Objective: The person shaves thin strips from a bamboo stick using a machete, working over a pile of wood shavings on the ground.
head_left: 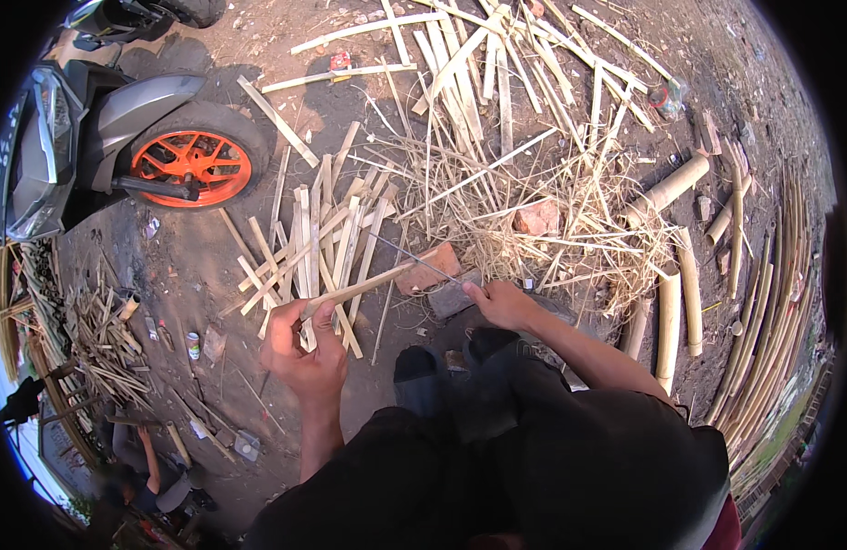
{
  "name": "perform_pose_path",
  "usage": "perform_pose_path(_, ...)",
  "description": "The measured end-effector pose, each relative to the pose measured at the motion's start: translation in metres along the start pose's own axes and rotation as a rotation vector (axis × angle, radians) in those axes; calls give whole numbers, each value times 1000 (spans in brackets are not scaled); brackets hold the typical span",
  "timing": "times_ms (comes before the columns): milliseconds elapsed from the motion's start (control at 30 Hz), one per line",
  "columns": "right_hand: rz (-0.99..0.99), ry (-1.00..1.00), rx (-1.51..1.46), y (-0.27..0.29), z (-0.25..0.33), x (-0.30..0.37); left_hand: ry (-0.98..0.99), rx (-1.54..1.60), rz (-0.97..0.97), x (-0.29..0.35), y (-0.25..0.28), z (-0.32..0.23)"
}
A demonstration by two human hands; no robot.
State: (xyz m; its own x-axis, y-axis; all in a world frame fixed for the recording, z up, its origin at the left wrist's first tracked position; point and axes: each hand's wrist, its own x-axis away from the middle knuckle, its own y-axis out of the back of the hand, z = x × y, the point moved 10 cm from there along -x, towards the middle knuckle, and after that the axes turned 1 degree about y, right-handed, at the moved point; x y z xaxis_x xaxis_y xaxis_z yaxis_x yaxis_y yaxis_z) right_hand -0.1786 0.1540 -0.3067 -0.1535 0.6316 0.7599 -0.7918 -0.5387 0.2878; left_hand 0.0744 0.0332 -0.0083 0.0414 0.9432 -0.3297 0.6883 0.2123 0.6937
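My left hand grips one end of a flat bamboo strip that slants up to the right. My right hand holds a long thin knife blade whose edge lies across the strip near its far end. Both hands sit just above my dark shoes and dark trousers. A pile of cut bamboo strips lies on the dirt right beyond my left hand.
A brick and a grey stone lie under the blade. A scooter with an orange wheel stands at the left. Bamboo shavings and poles cover the ground ahead and right. A seated person is at lower left.
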Motion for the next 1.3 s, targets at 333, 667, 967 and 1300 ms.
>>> perform_pose_path(333,4,-23,72,4,4,5,44,56,47,6,3,14)
perform_pose_path(667,7,-293,-278,4,-58,-4,66,253,99,8,8,33)
perform_pose_path(967,24,-169,-290,-3,-55,-19,74,291,95,5,13,51)
perform_pose_path(1300,200,-286,-819,-11,-58,-19,229,172,-18,3,32,90)
